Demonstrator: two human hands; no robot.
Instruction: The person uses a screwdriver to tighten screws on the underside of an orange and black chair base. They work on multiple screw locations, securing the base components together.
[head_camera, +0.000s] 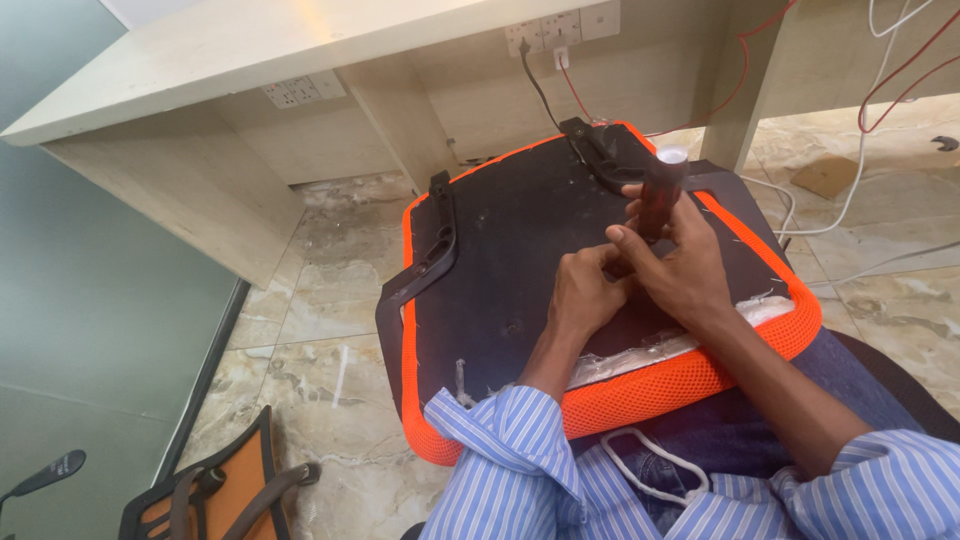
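Sleeves (520, 450): 2 blue-and-white striped shirt sleeves are seen nearest the camera, rolled back from the forearms.
Cord (650, 465): 1 white loop is laid on dark trousers, between the 2 sleeves.
Seat pad (520, 230): 1 chair seat is held upside down across the lap; a black underside is shown, edged in orange mesh (640, 395), with pale foam exposed along the near edge.
Left hand (585, 290): rested on the black underside, fingers curled inward with the tips pressed together beside the right hand; whether anything is pinched cannot be told.
Right hand (680, 265): fingers are clenched around 1 dark tool handle (660, 195) with a pale cap, held upright over the right part of the seat pad.
Brackets: 1 black armrest bracket (440, 240) is fixed along the left edge of the pad, 1 more (600, 150) at the far edge.
Floor (300, 320): beige marbled tiles; part of 1 orange-and-black chair (210, 490) is seen at lower left.
Desk (200, 70): 1 pale wooden desk is set beyond the pad, with wall sockets (560, 30) under its top.
Cables (890, 90): red and white leads are hung and trailed at far right.
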